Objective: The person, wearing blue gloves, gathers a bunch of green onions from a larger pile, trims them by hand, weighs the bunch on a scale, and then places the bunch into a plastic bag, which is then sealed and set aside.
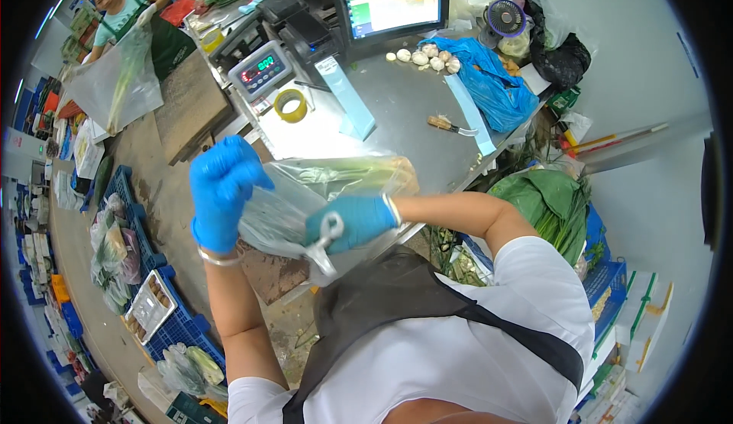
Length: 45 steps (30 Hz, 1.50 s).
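Note:
A clear plastic bag [279, 221] with long pale green vegetables [336, 176] in it lies in front of me, partly on the edge of the metal table. My right hand [351, 224], in a blue glove, is closed on the bag, and a twisted end of the plastic sticks out by its fingers. To the left, my left hand [225, 191], also gloved in blue, is raised with its fingers curled in beside the bag. What those fingers hold, if anything, is hidden.
On the table are a scale display [261, 69], a tape roll [290, 106], a small knife [450, 124], garlic bulbs [429, 59], a blue bag [489, 80] and a monitor [393, 0]. Blue crates [179, 328] stand at left. A co-worker [126, 11] holds a bagged vegetable [126, 80].

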Each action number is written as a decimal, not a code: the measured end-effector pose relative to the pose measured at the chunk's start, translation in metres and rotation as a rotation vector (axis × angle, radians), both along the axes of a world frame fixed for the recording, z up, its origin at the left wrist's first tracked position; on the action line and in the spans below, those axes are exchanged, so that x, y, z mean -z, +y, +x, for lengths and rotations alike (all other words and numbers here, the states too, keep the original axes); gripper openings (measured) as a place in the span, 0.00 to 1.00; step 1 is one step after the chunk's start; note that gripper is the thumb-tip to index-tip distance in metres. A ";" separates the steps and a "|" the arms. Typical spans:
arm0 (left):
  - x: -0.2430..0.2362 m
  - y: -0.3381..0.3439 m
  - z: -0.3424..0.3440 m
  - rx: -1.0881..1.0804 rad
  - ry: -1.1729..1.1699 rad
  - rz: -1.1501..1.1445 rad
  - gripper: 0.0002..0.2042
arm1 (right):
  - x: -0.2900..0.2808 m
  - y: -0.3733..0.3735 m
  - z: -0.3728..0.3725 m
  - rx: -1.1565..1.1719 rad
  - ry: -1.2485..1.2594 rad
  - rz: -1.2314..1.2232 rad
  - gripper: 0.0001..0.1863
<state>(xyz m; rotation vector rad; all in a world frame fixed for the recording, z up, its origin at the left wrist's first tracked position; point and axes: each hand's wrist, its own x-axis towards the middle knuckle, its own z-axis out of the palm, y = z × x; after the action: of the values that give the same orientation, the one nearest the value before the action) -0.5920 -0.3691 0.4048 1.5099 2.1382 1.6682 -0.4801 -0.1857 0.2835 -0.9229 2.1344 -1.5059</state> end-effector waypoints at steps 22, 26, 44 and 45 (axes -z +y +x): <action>0.354 0.235 -0.238 -0.508 -1.218 0.116 0.11 | 0.174 0.223 -0.361 0.424 0.660 0.818 0.10; 0.357 0.237 -0.249 -0.528 -0.902 -0.088 0.15 | 0.186 0.236 -0.382 0.346 0.727 0.824 0.09; 0.219 0.052 -0.003 -0.329 -0.302 -0.800 0.24 | 0.205 0.197 -0.113 0.254 0.531 0.516 0.21; 0.202 0.052 0.007 -0.227 -0.184 -0.863 0.30 | 0.199 0.201 -0.111 0.319 0.443 0.551 0.25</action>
<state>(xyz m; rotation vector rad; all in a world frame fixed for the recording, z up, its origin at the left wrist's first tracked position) -0.5853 -0.3167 0.2026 0.8445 2.4709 0.6647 -0.5908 0.0150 0.0845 -0.7839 2.9156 -0.7767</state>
